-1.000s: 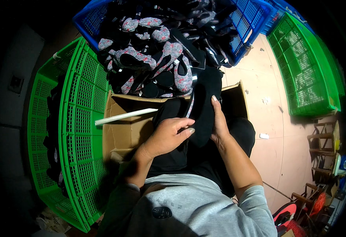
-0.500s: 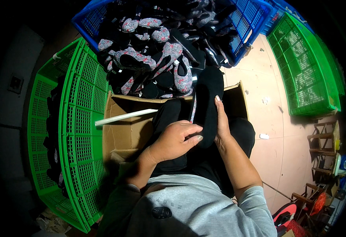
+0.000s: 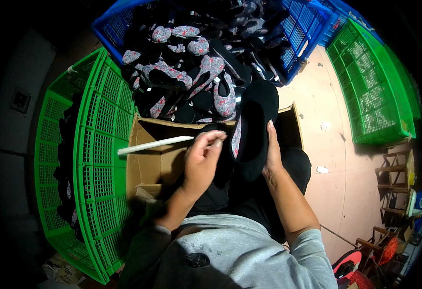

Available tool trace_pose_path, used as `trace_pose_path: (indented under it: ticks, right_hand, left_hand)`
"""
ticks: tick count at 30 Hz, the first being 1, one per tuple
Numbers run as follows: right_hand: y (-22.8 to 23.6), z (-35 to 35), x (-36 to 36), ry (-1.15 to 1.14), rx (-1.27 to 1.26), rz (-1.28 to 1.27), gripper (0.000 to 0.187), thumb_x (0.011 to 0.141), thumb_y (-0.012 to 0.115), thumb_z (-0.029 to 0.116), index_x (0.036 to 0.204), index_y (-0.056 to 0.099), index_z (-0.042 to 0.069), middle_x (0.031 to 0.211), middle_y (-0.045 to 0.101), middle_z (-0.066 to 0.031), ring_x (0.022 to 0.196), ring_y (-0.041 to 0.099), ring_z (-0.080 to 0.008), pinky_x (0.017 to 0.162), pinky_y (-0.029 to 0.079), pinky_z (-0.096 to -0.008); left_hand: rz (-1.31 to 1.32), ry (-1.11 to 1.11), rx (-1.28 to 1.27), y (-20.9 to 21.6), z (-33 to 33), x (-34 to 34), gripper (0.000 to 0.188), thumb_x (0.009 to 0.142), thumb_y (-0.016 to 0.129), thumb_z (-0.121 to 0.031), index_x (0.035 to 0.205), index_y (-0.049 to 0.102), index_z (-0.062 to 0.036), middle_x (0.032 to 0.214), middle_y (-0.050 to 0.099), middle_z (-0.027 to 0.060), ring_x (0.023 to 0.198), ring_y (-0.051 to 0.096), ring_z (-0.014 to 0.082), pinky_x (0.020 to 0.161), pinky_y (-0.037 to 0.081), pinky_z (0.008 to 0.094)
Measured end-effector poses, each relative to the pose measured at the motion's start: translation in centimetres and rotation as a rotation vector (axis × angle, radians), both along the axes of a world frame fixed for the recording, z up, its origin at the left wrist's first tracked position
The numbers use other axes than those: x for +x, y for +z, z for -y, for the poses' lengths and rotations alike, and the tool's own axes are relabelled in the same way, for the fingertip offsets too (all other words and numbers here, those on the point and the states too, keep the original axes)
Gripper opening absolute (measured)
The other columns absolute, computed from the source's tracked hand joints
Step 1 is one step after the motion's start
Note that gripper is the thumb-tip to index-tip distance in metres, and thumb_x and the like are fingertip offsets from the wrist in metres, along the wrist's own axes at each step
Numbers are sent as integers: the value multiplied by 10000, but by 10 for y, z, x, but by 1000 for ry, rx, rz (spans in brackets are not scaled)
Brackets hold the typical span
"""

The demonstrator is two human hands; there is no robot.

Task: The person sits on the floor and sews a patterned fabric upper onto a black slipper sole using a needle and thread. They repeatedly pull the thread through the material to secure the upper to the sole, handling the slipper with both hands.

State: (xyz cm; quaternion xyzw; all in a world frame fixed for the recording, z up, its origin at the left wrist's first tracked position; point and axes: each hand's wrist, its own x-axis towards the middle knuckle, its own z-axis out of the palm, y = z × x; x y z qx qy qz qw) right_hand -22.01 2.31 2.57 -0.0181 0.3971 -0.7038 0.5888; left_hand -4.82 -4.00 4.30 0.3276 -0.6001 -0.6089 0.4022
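Note:
A black slipper (image 3: 255, 166) with a grey, red-flowered patch along its left side stands upright over my lap, its opening in view. My right hand (image 3: 273, 153) grips it along its right edge, thumb up the side and the other fingers hidden behind. To the left of the slipper is my left hand (image 3: 202, 156), apart from it, with thumb and fingertips brought together. Whether anything small is pinched there, I cannot make out. Beyond my hands, a heap of similar flowered and black slippers (image 3: 224, 96) fills a blue crate (image 3: 301, 36).
An open cardboard box (image 3: 146, 159) sits in front of me, with a white stick (image 3: 155, 144) lying across it. A green crate (image 3: 93, 178) with dark items stands at my left. Another green crate (image 3: 365, 82) is at the far right. Wooden racks (image 3: 394, 171) stand near the right edge.
My left hand has drawn away from the slipper, up and to the left, its fingers closing together. The slipper has turned in my right hand, so its opening and more of the flowered side show.

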Motion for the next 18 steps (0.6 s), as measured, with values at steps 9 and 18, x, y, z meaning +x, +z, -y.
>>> trace_pose_path:
  ticks: [9,18]
  right_hand:
    - [0,-3,-2,-64,-81,17,655,981,424,578,1387,475,67,1281,585,-130,1149,576,-269,1015,463,-403]
    - [-6,-5,-4,-4,-98,-87,719,965,444,606,1412,448,43,1331,553,-173,1187,551,-307,1037,438,-439]
  left_hand:
    - [-129,-247,738,-24,-9,-2,270,1020,485,-223,1254,551,-104,1138,644,12,1011,607,126,844,492,300]
    - [-372,-530,1228,-23,-17,-7,464,1038,395,-424,1386,469,-126,1340,560,125,1183,584,297,960,506,492]
